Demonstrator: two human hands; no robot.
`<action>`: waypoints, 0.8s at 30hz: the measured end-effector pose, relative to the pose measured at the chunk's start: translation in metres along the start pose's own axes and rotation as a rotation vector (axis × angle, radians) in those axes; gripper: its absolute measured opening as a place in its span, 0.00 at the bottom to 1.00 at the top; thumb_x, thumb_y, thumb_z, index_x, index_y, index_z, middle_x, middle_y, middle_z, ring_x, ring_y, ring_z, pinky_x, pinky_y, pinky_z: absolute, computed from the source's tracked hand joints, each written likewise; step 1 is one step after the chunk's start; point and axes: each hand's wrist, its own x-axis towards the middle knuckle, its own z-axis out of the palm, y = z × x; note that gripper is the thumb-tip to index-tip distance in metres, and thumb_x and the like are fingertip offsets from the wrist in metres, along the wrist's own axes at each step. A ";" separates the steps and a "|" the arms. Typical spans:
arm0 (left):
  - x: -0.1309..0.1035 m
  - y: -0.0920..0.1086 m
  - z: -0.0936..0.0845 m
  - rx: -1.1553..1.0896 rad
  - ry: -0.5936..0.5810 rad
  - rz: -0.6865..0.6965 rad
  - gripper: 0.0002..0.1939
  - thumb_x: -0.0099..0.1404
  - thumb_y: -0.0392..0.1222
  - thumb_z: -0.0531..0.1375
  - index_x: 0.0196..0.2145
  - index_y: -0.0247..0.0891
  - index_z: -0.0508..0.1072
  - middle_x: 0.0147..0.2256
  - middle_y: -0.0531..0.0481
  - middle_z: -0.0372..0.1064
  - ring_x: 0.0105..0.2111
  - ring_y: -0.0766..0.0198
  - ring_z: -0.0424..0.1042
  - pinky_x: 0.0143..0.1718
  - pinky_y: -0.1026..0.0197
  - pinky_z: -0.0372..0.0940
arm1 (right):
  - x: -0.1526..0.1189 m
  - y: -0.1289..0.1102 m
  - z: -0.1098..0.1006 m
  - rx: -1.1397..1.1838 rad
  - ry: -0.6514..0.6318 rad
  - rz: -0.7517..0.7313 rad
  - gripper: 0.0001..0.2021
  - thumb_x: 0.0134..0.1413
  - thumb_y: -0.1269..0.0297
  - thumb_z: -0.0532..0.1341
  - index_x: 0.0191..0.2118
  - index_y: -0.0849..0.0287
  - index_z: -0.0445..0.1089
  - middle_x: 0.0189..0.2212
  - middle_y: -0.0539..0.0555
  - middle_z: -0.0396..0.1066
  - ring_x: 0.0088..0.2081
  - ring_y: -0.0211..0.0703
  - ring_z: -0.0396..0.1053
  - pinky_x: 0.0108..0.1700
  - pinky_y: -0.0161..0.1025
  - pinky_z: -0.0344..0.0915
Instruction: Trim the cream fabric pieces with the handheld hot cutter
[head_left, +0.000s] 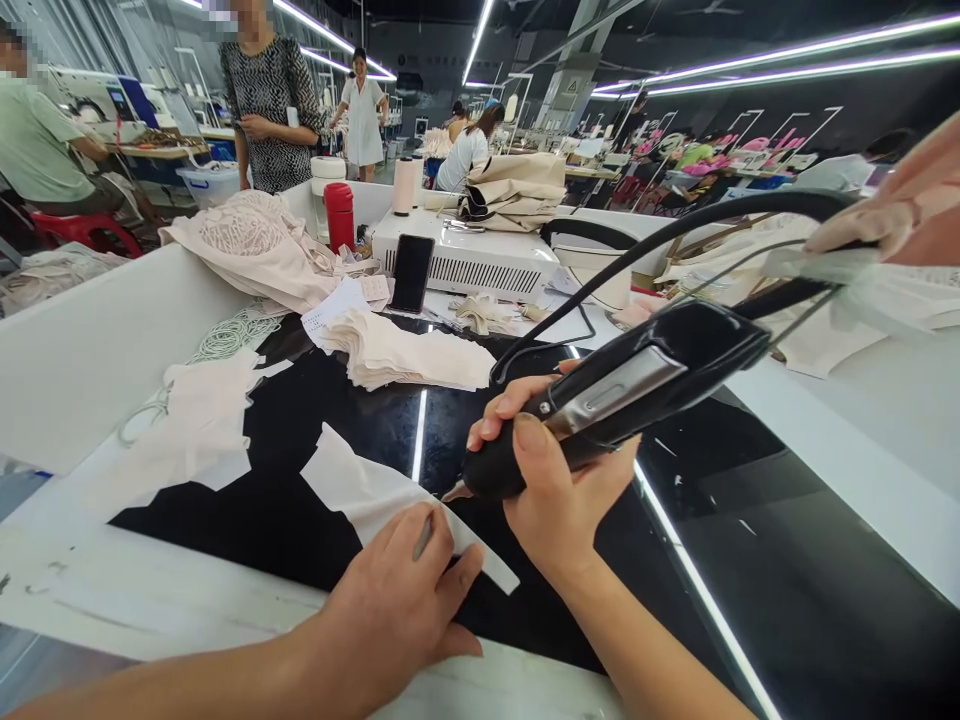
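My right hand (559,470) is wrapped round a black corded hand tool (637,370) with a silver lever on its side. Its narrow copper-coloured tip (456,492) points down at the edge of a pale cut fabric piece (367,480), which lies flat on the black glossy work surface (292,500). Whether the tip touches the cloth is unclear. With fingers curled, my left hand (405,600) presses on the near edge of that piece. A small grey object (423,538) shows between its fingers, too little of it to name.
A stack of pale fabric cuttings (405,350) lies beyond, beside a phone (412,272) and a red bottle (340,216). More fabric pieces (210,410) lie left. The tool's thick cable (675,225) arches rightward toward another, blurred hand (885,215) at upper right. People work behind.
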 end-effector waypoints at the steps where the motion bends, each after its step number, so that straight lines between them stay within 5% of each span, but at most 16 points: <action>1: 0.000 0.000 0.000 0.002 0.000 0.004 0.44 0.53 0.72 0.70 0.56 0.38 0.71 0.48 0.39 0.75 0.50 0.46 0.76 0.49 0.53 0.71 | 0.000 -0.001 -0.001 -0.006 0.008 -0.003 0.18 0.56 0.63 0.71 0.45 0.50 0.62 0.31 0.43 0.73 0.23 0.35 0.72 0.25 0.35 0.73; 12: -0.002 -0.001 0.002 -0.011 -0.001 0.010 0.44 0.55 0.72 0.70 0.57 0.37 0.71 0.49 0.38 0.74 0.51 0.45 0.75 0.49 0.51 0.71 | -0.003 -0.001 -0.004 -0.028 -0.006 -0.005 0.17 0.58 0.64 0.70 0.47 0.49 0.63 0.32 0.43 0.72 0.24 0.35 0.72 0.25 0.35 0.73; 17: 0.000 -0.005 0.010 -0.053 0.119 0.036 0.41 0.62 0.74 0.62 0.58 0.38 0.70 0.48 0.37 0.75 0.47 0.47 0.76 0.46 0.50 0.74 | -0.003 -0.002 -0.007 -0.044 -0.007 0.015 0.15 0.58 0.65 0.70 0.47 0.49 0.65 0.32 0.45 0.72 0.25 0.36 0.72 0.26 0.36 0.73; 20: 0.009 -0.019 0.009 -0.048 0.149 0.149 0.27 0.76 0.61 0.55 0.54 0.32 0.71 0.42 0.41 0.76 0.43 0.54 0.76 0.48 0.55 0.73 | 0.000 0.001 -0.014 -0.083 -0.031 0.027 0.15 0.59 0.65 0.70 0.47 0.49 0.65 0.33 0.46 0.72 0.26 0.37 0.72 0.26 0.36 0.74; 24: 0.019 -0.042 -0.010 -0.063 -0.065 0.177 0.07 0.76 0.34 0.56 0.45 0.33 0.73 0.43 0.46 0.77 0.44 0.62 0.75 0.51 0.63 0.70 | 0.010 0.008 -0.021 -0.128 -0.031 0.010 0.15 0.58 0.63 0.71 0.45 0.50 0.65 0.31 0.45 0.72 0.25 0.38 0.72 0.26 0.37 0.75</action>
